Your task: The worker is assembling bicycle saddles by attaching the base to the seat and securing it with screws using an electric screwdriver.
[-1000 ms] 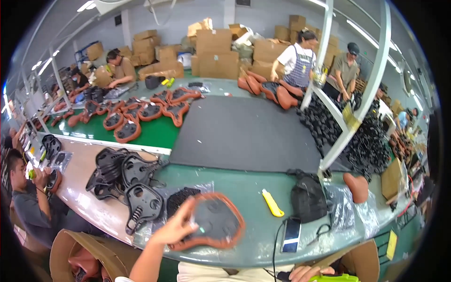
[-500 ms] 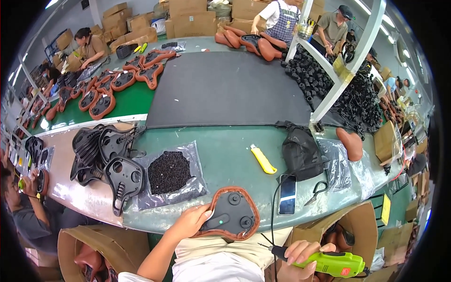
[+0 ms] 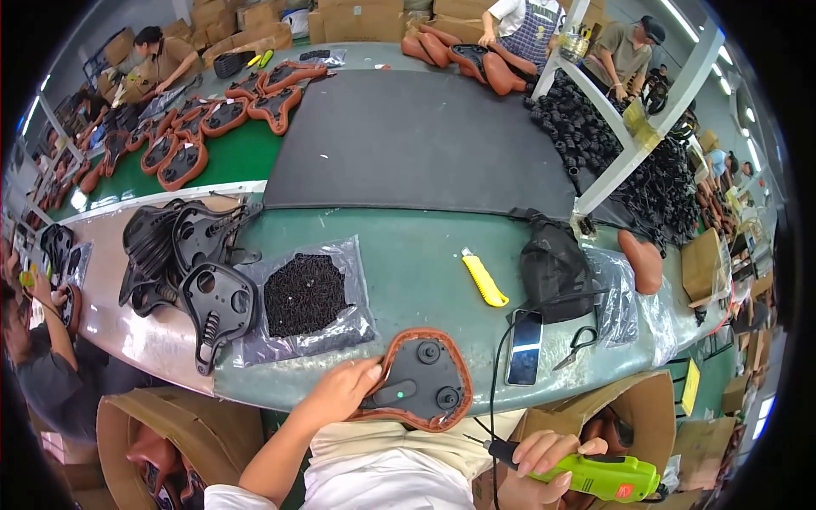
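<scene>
Beneath the brown saddle [image 3: 422, 387], most fingers of the left hand [image 3: 340, 393] are hidden. The right hand [image 3: 540, 461] covers part of the green screwdriver [image 3: 612, 478]. The black pieces [image 3: 304, 295] in the bag [image 3: 361, 319] — perhaps screws — are too small to tell apart. The upper edge cuts off the head of 1 aproned co-worker [image 3: 525, 38].

A green-topped workbench [image 3: 416, 246] is carrying a dark mat [image 3: 425, 140] farther back, while black plastic shells [image 3: 228, 299] are lying piled toward its tan left side, with a bag of small black pieces [image 3: 304, 293], a yellow cutter [image 3: 485, 279], a black pouch [image 3: 554, 272], a phone [image 3: 526, 348], scissors [image 3: 576, 347] and clear plastic bags [image 3: 618, 297] resting rightward.
</scene>
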Tool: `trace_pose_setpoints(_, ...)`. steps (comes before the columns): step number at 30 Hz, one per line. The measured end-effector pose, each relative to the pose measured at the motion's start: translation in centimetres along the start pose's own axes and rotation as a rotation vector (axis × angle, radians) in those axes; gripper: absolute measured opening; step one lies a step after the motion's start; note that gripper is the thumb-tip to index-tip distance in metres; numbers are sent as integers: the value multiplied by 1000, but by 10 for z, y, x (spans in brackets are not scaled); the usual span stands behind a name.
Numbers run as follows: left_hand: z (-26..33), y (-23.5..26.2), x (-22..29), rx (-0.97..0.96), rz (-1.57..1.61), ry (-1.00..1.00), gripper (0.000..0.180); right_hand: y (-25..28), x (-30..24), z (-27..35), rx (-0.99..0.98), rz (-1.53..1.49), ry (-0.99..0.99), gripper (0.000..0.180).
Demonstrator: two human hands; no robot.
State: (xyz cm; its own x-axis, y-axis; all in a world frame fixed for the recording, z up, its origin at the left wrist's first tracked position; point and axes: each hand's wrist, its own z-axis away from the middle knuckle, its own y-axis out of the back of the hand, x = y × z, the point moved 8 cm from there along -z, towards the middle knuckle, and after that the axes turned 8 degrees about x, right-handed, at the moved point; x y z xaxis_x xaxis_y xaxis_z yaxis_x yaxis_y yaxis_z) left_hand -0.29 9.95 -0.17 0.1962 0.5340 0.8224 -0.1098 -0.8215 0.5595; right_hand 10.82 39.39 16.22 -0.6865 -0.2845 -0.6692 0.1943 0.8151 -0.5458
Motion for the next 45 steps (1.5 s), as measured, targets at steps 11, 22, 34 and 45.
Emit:
trace_pose_setpoints(11,-8,-31,29,89,-603,-171,36,3,4,0,-13,-21,2,48)
trace_pose_setpoints(22,30,113,24,587,-174,-100,22,-7,8,4,28,-40,20,46)
trace_pose_setpoints(34,123,251,-120,821,-541,354,60,-42,30,2,-150,-123,-96,44)
trace_pose_setpoints(45,110,171,-94,915,30,80,66,-37,18,-1,-80,-31,5,45)
